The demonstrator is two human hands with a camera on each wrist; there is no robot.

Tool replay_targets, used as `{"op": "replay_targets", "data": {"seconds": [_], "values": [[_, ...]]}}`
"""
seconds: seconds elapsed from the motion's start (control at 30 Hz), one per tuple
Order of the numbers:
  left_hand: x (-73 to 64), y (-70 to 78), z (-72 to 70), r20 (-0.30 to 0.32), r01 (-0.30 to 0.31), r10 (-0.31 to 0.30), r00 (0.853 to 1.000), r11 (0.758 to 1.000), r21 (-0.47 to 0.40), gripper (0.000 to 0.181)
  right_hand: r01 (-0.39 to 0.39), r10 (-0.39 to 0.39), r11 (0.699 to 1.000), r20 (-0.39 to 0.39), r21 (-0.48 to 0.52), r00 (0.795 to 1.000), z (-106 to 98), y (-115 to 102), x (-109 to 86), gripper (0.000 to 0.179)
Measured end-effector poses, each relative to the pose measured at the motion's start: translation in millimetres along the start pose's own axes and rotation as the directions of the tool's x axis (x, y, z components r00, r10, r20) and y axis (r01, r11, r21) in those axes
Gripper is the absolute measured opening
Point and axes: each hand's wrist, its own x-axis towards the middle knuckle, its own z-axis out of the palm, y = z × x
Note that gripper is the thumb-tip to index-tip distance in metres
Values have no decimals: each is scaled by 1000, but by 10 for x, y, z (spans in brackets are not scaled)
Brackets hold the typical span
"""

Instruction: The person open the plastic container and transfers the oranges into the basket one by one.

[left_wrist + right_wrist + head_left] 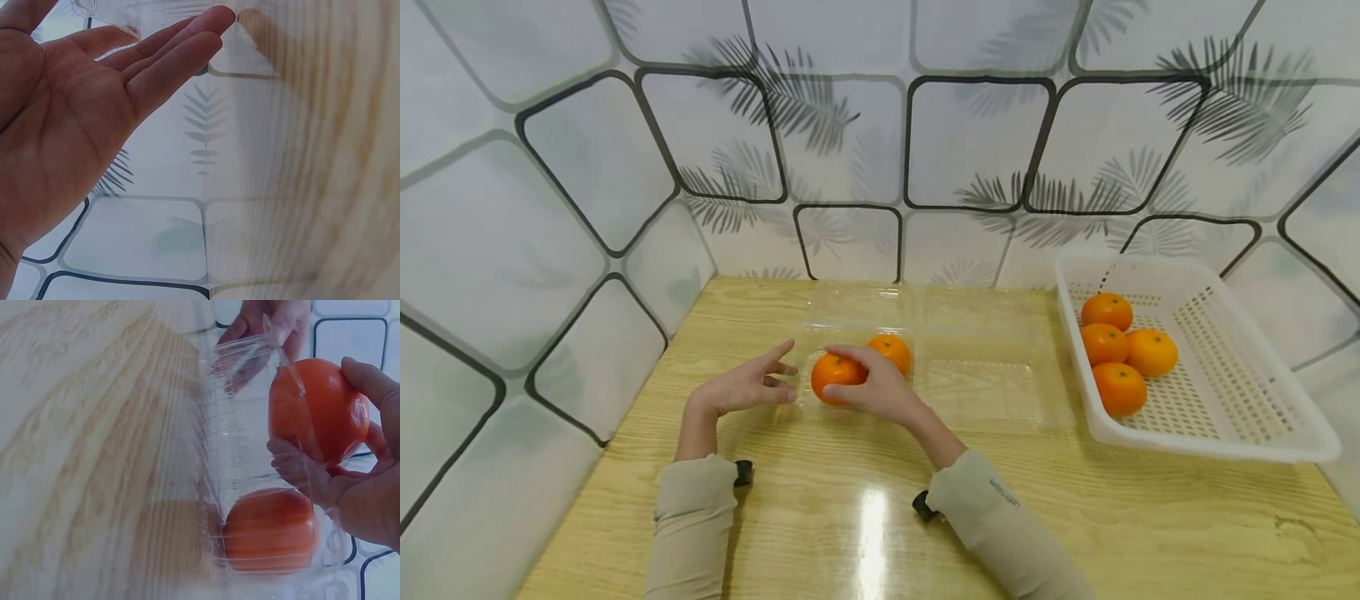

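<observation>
My right hand [883,387] grips an orange [835,377] between thumb and fingers, at the left part of a clear plastic clamshell box [850,406]. In the right wrist view, that held orange [319,411] is partly behind the box's clear rim, above the level of the second orange. The second orange [891,353] sits inside the box on its right side, partly covered by my right hand in the head view. My left hand [748,385] is beside the box's left edge, fingers loosely spread and nothing in them; its palm [69,119] shows bare in the left wrist view.
Another clear plastic box [985,392] with its lid raised toward the wall stands right of the first. Farther right, a white plastic basket [1247,375] contains several oranges [1120,389]. The wooden table [820,517] meets a patterned cloth wall [850,167] at the back.
</observation>
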Motion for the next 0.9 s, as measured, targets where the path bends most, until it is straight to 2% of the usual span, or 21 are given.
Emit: {"op": "replay_targets", "data": {"seconds": [0.3, 0.57, 0.73, 0.9], "values": [[39, 4, 7, 6, 6, -6, 1000, 1000, -3, 91, 19, -15, 994, -42, 112, 999, -136, 22, -149, 61], [37, 4, -5, -7, 17, -17, 1000, 999, 37, 92, 37, -29, 995, -86, 89, 996, -181, -22, -265, 61], [18, 18, -5, -8, 24, -24, 1000, 999, 21, 92, 19, -11, 998, -112, 67, 994, -234, -83, -338, 61], [14, 16, 9, -3, 22, -22, 1000, 1000, 4, 93, -2, 14, 996, -132, 89, 991, -334, -134, -407, 61]]}}
